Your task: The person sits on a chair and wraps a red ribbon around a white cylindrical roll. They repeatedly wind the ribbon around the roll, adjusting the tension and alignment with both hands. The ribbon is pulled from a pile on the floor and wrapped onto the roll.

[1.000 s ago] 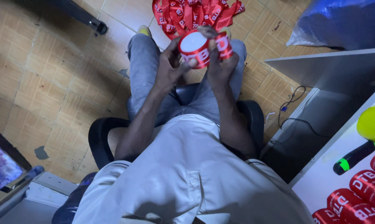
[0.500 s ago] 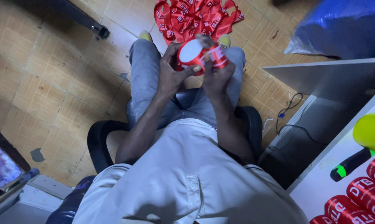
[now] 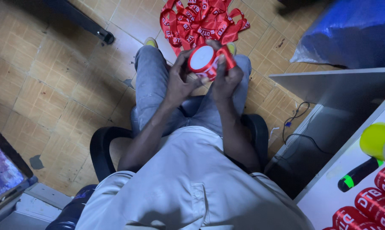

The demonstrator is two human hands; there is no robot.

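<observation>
One roll (image 3: pixel 202 59) of red ribbon, head view: held over the knees, clasped by left hand (image 3: pixel 180 81) and right hand (image 3: pixel 226 76). Judged light, soft, slippery; best gripped around its rim. Loose ribbon (image 3: pixel 201 21) heaped on the floor beyond.

Red printed rolls (image 3: pixel 373 204) lie lower right; dim purple screen (image 3: pixel 1 170) lower left.

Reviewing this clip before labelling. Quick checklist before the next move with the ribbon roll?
1. Left hand on ribbon roll: ok.
2. Right hand on the roll's far side: ok.
3. Roll held clear above the lap: ok.
4. Loose end of ribbon secured under the fingers: cannot tell.
5. Ribbon pile on the floor clear of the feet: not ok, it lies right at the shoes.
6. Finished rolls on the desk, apart from the hands: ok.
</observation>
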